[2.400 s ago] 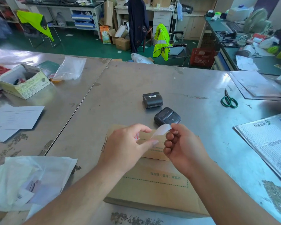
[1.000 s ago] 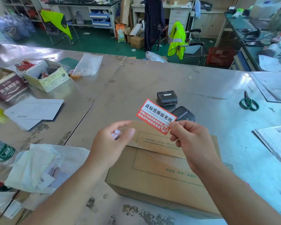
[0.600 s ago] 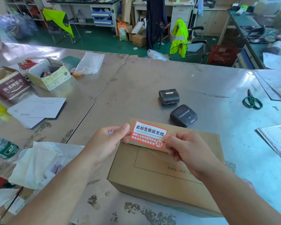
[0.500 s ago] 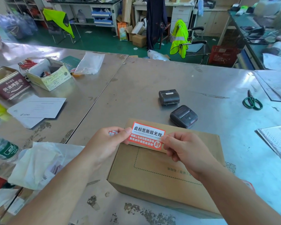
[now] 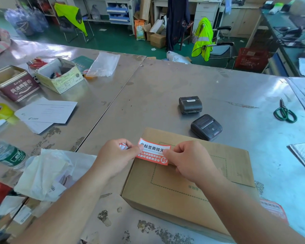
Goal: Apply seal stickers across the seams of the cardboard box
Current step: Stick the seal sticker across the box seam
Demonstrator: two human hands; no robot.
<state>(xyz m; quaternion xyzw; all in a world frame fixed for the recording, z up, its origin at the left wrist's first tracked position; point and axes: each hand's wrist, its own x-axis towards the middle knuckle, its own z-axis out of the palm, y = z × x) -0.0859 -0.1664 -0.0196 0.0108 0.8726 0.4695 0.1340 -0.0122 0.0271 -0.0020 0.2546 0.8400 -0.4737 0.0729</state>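
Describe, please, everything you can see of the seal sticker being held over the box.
The seal sticker is a thin, flat rectangle: white upper band with black characters, red lower band with white characters and a round seal mark. The left hand and right hand pinch its ends, fingers covering some text. It sits near the cardboard box top's far-left corner.

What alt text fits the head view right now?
Two bare hands, left hand and right hand, hold a red seal sticker over the left end of a cardboard box on a metal table.
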